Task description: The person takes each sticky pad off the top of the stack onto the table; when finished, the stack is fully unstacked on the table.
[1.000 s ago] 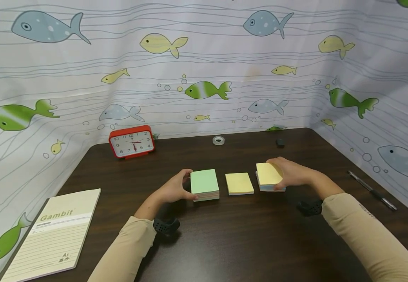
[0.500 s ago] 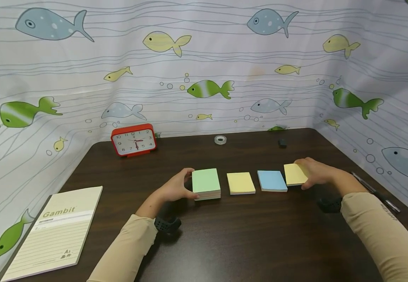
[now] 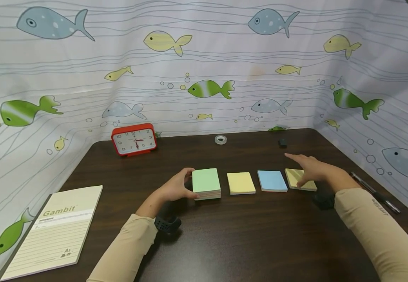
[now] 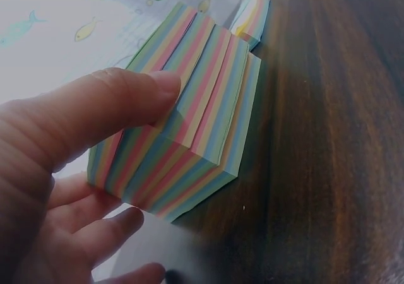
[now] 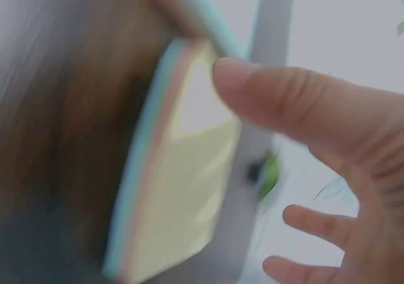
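A stack of sticky note pads (image 3: 206, 181), green on top, stands on the table with my left hand (image 3: 173, 188) gripping its left side. The left wrist view shows my thumb (image 4: 136, 94) against the stack's striped edges. To its right lie a yellow sticky note pad (image 3: 240, 183), a blue sticky note pad (image 3: 272, 181) and a second yellow sticky note pad (image 3: 310, 185), in a row. My right hand (image 3: 316, 171) hovers over that last pad with its fingers spread, holding nothing. In the blurred right wrist view, this pad (image 5: 189, 195) lies below my thumb.
A red clock (image 3: 134, 140), a tape roll (image 3: 220, 140) and a small black object (image 3: 282, 143) stand at the back. A notebook (image 3: 53, 231) lies at the left, a pen (image 3: 374, 192) at the right. A fish-print curtain (image 3: 204, 58) encloses the table.
My right hand moved right with a yellow pad, uncovering the blue pad, then set the yellow pad down and let go. My left hand stayed on the green-topped stack.
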### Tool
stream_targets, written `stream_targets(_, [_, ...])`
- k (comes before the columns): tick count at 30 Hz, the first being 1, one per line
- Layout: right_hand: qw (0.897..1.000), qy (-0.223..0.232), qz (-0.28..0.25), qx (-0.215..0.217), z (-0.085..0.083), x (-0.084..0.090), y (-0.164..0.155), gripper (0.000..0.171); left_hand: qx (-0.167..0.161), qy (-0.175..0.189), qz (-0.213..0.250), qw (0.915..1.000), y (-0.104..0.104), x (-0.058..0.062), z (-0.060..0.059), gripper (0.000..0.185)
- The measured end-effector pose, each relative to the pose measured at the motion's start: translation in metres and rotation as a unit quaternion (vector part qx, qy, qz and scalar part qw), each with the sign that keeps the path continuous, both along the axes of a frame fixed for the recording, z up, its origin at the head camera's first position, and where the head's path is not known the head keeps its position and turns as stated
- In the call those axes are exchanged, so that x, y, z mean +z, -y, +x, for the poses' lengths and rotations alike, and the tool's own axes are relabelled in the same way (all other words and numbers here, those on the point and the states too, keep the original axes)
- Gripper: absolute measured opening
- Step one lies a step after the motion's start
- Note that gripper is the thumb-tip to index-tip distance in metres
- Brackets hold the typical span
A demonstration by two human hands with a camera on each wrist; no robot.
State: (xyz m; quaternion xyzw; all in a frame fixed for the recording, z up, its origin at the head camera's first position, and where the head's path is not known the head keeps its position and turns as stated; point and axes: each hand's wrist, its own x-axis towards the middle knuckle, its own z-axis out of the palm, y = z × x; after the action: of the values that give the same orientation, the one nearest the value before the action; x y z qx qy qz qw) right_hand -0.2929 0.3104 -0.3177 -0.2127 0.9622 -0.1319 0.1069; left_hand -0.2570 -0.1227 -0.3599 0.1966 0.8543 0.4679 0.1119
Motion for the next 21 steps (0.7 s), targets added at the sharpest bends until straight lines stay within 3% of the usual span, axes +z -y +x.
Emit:
stream_targets(5, [0.997, -0.038, -0.023, 0.065, 0.004, 0.022, 0.049, 0.096, -0.004, 0.002, 0.004, 1.0, 0.002, 0.0, -0.001, 0.092])
stream_targets(9, [0.992, -0.051, -0.008, 0.114, 0.013, 0.031, 0.095, 0.087, -0.005, -0.004, -0.004, 1.0, 0.002, -0.002, -0.003, 0.092])
stream_targets(14, [0.988, -0.05, 0.017, 0.148, 0.023, 0.03, 0.142, 0.078, -0.007, -0.005, -0.012, 0.9999, 0.0, -0.006, -0.003, 0.094])
stream_targets(21, [0.985, -0.031, -0.018, 0.168, 0.025, 0.024, 0.196, 0.087, -0.007, -0.014, -0.001, 0.9999, 0.0, -0.007, -0.005, 0.087])
